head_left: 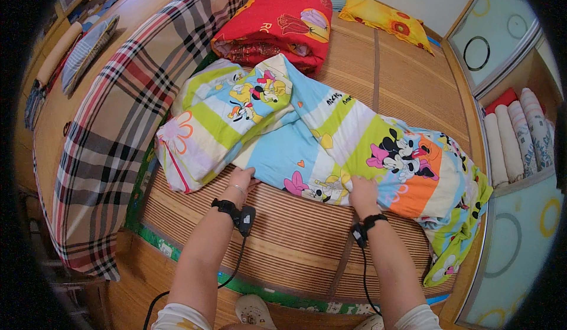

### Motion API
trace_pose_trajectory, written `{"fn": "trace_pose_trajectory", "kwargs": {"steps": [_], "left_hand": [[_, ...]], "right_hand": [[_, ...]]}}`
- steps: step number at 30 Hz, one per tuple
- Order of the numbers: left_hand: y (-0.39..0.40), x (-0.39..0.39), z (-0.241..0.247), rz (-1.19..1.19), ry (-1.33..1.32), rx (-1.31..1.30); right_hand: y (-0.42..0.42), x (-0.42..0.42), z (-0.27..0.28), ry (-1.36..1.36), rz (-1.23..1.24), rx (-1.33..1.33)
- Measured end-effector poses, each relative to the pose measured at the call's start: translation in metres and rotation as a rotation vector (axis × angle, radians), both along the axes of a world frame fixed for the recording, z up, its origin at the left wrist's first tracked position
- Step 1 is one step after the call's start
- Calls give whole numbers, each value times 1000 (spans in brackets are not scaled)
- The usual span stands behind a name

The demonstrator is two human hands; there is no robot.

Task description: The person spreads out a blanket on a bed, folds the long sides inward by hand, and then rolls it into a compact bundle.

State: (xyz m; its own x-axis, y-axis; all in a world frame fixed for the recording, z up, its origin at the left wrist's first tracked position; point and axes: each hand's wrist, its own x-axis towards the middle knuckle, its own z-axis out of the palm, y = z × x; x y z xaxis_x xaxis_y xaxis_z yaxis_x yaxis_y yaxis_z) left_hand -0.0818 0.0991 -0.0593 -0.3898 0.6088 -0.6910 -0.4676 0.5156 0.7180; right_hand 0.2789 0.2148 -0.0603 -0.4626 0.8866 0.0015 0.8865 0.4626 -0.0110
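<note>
A cartoon-print quilt (283,148) with blue, green, white and orange patches lies across the slatted bamboo mat (292,237). Its left part is folded over on itself, and the right end is bunched up near the cabinet. My left hand (241,181) pinches the quilt's near edge beside the folded part, thumb on top and fingers partly hidden below. Farther right along that edge, my right hand (364,192) grips a gathered bit of the fabric. Each wrist wears a black strap with a small cabled device.
A folded red quilt (283,24) sits behind the cartoon quilt. Plaid cloth (133,86) drapes over furniture on the left. At the back lies a yellow floral pillow (390,20). On the right, a cabinet with sliding doors (498,250) holds rolled bedding (509,144). Cables hang from both wrists.
</note>
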Motion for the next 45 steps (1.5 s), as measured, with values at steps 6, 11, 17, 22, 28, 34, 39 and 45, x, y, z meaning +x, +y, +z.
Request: {"fn": "trace_pose_trajectory", "kwargs": {"steps": [6,11,17,22,28,34,39,45], "left_hand": [[-80,36,-15,-306,-21,42],[-194,88,-19,-483,-329,-82],[-256,53,-27,-81,-459,186],[-202,40,33,522,-424,143],[-156,-1,137,426,115,478],[-99,-83,178,410,268,460],[-109,-111,94,417,424,-108],[-76,3,64,-12,31,93]], "right_hand": [[-67,82,11,-31,-32,-45],[-120,159,18,-222,-52,-161],[-116,113,71,257,167,-394],[-87,21,70,306,152,93],[-42,25,61,287,-174,-128],[-8,82,150,928,-164,298],[-21,156,129,1353,-134,210],[-130,196,46,284,131,5]]}}
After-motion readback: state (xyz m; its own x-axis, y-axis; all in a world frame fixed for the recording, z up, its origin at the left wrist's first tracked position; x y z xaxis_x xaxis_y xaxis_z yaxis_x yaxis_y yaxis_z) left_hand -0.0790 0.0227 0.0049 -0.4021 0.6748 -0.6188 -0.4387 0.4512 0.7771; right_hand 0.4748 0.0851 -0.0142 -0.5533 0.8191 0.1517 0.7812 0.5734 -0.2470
